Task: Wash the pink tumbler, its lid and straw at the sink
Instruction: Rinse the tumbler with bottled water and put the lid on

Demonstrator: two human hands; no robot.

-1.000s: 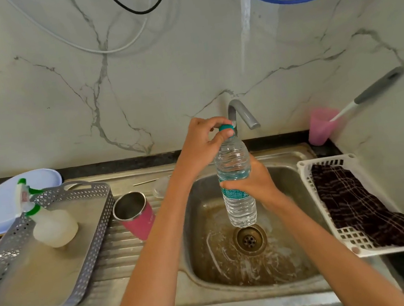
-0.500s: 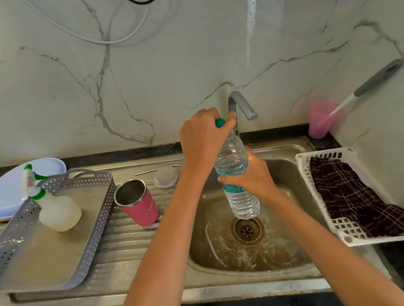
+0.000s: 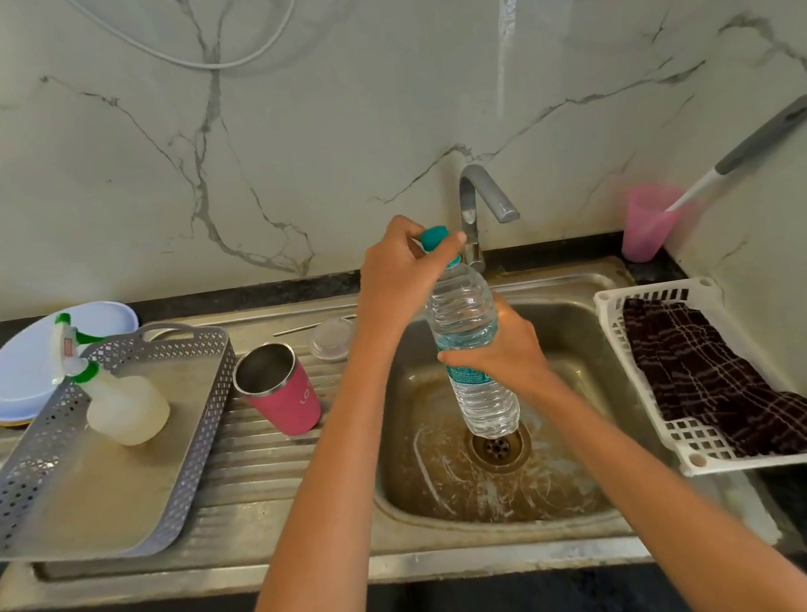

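Observation:
The pink tumbler [image 3: 281,390] stands upright and open on the ribbed drainboard, left of the sink basin [image 3: 416,485]. Its clear lid [image 3: 332,339] lies flat behind it, and the thin metal straw [image 3: 308,326] lies along the back of the drainboard. Over the basin my right hand [image 3: 506,351] grips the middle of a clear water bottle [image 3: 472,348], held upright above the drain. My left hand [image 3: 403,267] pinches the bottle's teal cap [image 3: 434,238] between thumb and fingers.
The tap [image 3: 477,202] rises behind the bottle. A grey perforated tray [image 3: 81,501] holding a spray bottle [image 3: 119,402] sits at left, plates [image 3: 16,365] behind it. A white basket [image 3: 712,454] with a dark checked cloth is at right. A pink cup [image 3: 646,222] holds a brush.
My left hand's grip on the teal cap has shifted, and the cap now shows above the thumb. The bottle stays over the drain. The view has tilted slightly.

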